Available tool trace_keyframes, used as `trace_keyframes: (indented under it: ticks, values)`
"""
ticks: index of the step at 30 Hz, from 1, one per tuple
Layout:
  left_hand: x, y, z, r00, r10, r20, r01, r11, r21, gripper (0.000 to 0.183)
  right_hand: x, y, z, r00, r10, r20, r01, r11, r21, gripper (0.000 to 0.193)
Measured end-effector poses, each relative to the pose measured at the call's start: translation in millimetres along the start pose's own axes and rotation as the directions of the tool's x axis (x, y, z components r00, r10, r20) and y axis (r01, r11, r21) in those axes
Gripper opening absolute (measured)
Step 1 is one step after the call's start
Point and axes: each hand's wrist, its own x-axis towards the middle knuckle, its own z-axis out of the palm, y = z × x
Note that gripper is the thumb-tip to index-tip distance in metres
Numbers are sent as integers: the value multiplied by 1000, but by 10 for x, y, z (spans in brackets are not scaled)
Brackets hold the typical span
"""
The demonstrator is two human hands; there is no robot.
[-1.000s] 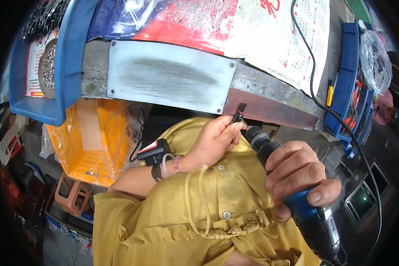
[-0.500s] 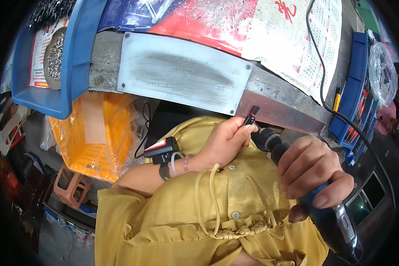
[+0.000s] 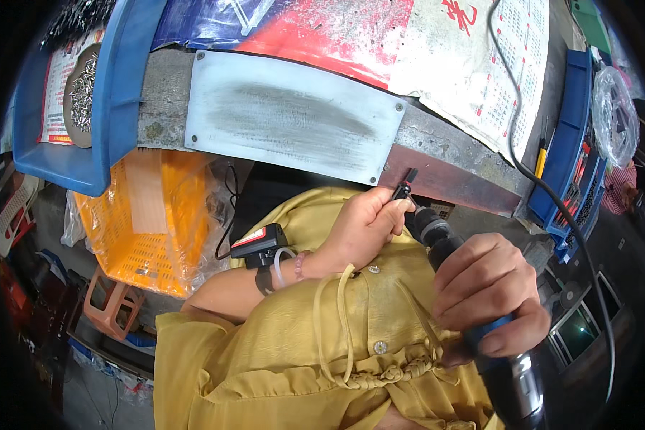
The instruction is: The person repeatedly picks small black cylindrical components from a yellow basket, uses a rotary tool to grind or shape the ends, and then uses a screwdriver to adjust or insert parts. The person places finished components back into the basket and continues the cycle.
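My right hand (image 3: 489, 290) grips a corded rotary tool (image 3: 510, 373) with a blue and black body, its black chuck end (image 3: 428, 228) pointing up and left. My left hand (image 3: 365, 223) is pinched on a small black wrench-like piece (image 3: 404, 186) at the tool's tip, just below the edge of the workbench (image 3: 444, 179). A black and red band device (image 3: 260, 247) and thin bracelets sit on my left wrist. My yellow shirt fills the lower middle of the view.
A grey metal plate (image 3: 294, 122) is screwed to the bench front. A blue bin (image 3: 86, 86) with screws sits at left, an orange basket (image 3: 150, 215) below it. Blue trays with tools (image 3: 570, 158) stand at right, and the black cord (image 3: 552, 193) runs over a paper calendar (image 3: 494, 64).
Both hands and the tool have shifted slightly right and down in the view as my head moved. My left hand stays pinched at the tool's tip.
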Motion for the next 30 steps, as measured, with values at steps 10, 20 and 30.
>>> trace_keyframes:
  ticks: [10, 20, 30]
  values:
    - [-11, 24, -31, 999, 36, 17, -37, 997, 65, 23, -144, -28, 145, 962, -15, -271, -46, 975, -218, 59]
    - [-9, -74, -13, 994, 108, -28, -105, 991, 84, 19, -71, -34, 334, 914, -49, -403, -36, 979, -201, 48]
    - [-33, -96, 33, 986, 148, -79, -139, 984, 107, 15, -35, 70, 209, 947, -34, -319, -44, 971, -234, 44]
